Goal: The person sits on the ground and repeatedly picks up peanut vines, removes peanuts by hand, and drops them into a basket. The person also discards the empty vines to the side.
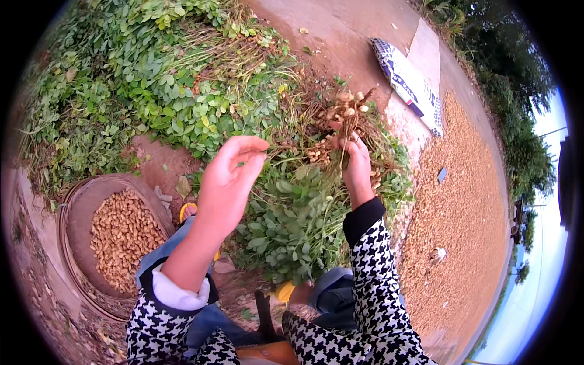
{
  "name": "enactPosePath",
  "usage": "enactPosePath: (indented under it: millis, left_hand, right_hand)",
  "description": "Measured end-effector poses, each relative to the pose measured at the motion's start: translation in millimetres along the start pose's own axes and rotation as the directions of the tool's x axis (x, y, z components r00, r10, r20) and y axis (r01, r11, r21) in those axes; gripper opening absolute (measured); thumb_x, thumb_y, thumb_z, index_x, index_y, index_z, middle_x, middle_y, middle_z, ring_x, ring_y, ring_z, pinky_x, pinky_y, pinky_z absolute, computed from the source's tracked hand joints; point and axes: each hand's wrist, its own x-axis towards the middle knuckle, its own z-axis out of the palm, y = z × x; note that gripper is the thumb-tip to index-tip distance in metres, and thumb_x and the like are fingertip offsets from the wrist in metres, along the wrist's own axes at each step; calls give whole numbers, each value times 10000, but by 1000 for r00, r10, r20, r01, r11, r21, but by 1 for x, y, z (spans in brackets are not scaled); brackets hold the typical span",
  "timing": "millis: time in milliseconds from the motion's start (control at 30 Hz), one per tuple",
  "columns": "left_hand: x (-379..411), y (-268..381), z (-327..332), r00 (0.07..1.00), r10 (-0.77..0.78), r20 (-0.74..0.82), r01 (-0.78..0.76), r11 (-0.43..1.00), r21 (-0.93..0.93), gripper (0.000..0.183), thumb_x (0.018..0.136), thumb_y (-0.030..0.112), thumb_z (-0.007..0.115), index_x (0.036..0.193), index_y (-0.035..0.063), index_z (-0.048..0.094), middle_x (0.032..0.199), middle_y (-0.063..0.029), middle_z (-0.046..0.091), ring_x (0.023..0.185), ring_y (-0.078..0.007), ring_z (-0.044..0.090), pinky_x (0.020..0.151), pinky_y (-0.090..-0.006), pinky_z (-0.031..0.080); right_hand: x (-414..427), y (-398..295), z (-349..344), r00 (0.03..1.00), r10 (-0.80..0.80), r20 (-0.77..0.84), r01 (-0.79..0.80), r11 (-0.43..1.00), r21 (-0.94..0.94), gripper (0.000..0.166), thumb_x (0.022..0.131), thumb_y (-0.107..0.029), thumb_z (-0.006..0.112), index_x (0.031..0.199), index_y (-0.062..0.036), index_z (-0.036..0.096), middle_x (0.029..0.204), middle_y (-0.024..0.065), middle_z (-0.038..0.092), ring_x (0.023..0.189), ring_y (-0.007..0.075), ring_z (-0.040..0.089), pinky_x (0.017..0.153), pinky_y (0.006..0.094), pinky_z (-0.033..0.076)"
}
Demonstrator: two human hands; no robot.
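Note:
My right hand (pixel 356 164) is closed around the stems of a pulled peanut plant, whose roots carry a cluster of peanut pods (pixel 349 107) above the fingers. To its left, my left hand (pixel 239 171) is raised with thumb and fingertips close together around the end of a thin stem; whether it grips the stem is hard to tell. Beneath and between both hands lie leafy peanut plants (pixel 292 223), with more pods (pixel 319 153) showing among the roots.
A large heap of peanut plants (pixel 159 91) fills the upper left. At lower left stands a round basket (pixel 73 237) holding loose peanuts (pixel 125 237). A printed sack (pixel 408 86) lies at upper right, beside a wide spread of peanuts (pixel 456 219) on the ground.

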Motion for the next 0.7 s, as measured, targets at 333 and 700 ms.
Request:
enactPosePath:
  millis: [333,700]
  left_hand:
    - [-22,5,30,926,377,-3,-374,917,137,349,821,142,646,1129,44,513,1063,-56,559,944,-132,538,766,-276,446]
    - [-38,-4,37,872,445,203,-480,701,527,417,767,323,699,1015,52,504,900,-113,544,796,-273,572,680,-343,461]
  right_hand:
    - [-98,-101,41,914,193,356,-200,980,-18,432,810,-93,419,1195,91,483,738,13,476,724,123,459,785,274,404]
    - [-139,-83,44,962,77,264,61,878,-475,437,783,-79,455,1209,17,465,921,35,526,864,123,482,785,254,391]
